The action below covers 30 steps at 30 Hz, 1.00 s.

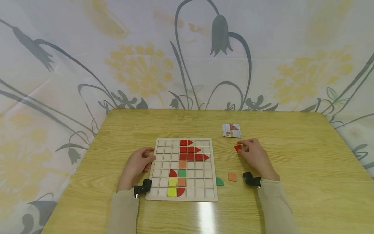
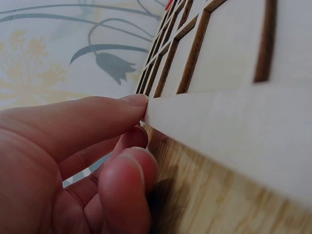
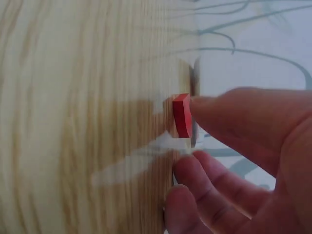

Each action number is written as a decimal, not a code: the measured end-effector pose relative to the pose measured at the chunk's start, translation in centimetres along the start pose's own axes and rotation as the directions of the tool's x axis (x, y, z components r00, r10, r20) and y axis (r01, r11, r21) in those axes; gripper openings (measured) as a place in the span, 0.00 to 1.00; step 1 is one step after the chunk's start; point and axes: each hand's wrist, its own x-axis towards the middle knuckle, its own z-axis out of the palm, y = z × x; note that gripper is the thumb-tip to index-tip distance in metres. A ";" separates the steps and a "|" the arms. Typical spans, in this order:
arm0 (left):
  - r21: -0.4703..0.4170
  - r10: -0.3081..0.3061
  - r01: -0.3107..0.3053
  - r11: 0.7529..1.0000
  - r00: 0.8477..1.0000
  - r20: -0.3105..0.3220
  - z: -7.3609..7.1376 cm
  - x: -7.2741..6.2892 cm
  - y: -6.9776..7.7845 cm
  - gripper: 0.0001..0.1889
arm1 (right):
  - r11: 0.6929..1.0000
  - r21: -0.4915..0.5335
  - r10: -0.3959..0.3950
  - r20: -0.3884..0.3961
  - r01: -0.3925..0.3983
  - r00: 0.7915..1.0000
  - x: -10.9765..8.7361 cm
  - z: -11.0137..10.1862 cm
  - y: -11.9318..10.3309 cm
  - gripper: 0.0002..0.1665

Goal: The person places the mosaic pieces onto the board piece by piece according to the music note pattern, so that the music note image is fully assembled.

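Note:
My left hand (image 1: 139,164) is beside the left edge of a wooden grid board (image 1: 200,174), thumb tip touching the edge while the other fingers curl loosely below. In the left wrist view the thumb (image 2: 112,109) meets the board's side. On the board lie red squares and triangles, orange, green and yellow squares, and red quarter-round pieces (image 1: 180,191). Right of the board, my right hand (image 1: 255,156) pinches a small red tile (image 1: 238,148) close over the table. The right wrist view shows the tile at the thumb tip; the index finger is mostly hidden.
A small printed card (image 1: 231,130) with a coloured grid pattern lies beyond my right hand. An orange square tile (image 1: 232,176) and a green quarter-round tile (image 1: 219,181) lie between board and right wrist. Behind the wooden table (image 1: 306,156) hangs a flower-patterned cloth (image 1: 204,74).

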 end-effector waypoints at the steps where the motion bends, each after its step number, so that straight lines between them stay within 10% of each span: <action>1: 0.000 -0.001 0.001 1.000 1.000 -0.001 0.0 0.0 0.0 0.18 | 1.000 -0.005 -0.014 0.012 0.014 1.000 0.0 0.0 0.0 0.18; 30: -0.029 -0.002 0.001 1.000 1.000 -0.006 0.0 -0.1 -0.1 0.17 | 0.997 -0.044 -0.053 0.105 0.058 0.993 0.2 -0.2 -0.2 0.10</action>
